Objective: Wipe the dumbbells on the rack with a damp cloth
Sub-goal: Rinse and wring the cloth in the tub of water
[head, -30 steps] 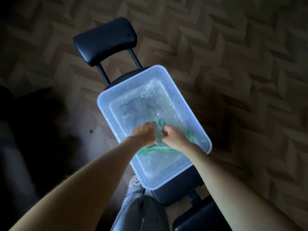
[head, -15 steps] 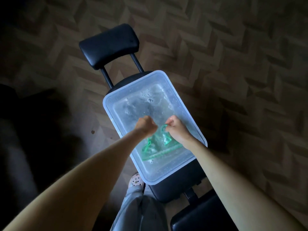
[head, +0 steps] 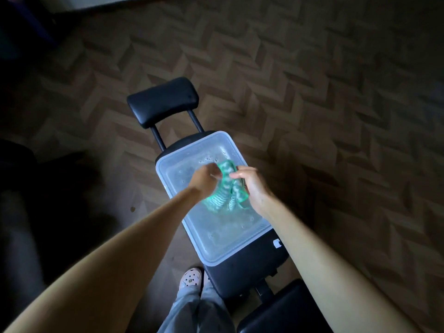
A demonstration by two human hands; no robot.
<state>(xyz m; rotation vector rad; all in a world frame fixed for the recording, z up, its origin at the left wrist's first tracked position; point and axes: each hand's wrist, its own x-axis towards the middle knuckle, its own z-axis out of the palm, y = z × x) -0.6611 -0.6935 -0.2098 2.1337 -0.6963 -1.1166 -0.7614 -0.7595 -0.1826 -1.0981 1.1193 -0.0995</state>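
Observation:
A wet green-and-white striped cloth (head: 227, 188) hangs above a clear plastic tub (head: 230, 257) of bubbly water. My left hand (head: 204, 180) pinches the cloth's left side. My right hand (head: 251, 185) grips its right side, fingers curled round the bunched fabric. The cloth's lower end dangles just over the water. No dumbbells or rack are in view.
The tub sits on a black padded bench seat (head: 242, 277); a black headrest pad (head: 163, 102) stands on two posts beyond it. Another black pad (head: 281, 311) lies at the bottom. Wooden herringbone floor surrounds it. My foot in a light clog (head: 191, 278) stands left of the bench.
Both hands have lifted the cloth out of the water and hold it bunched above the tub. The view has pulled back and tilted up.

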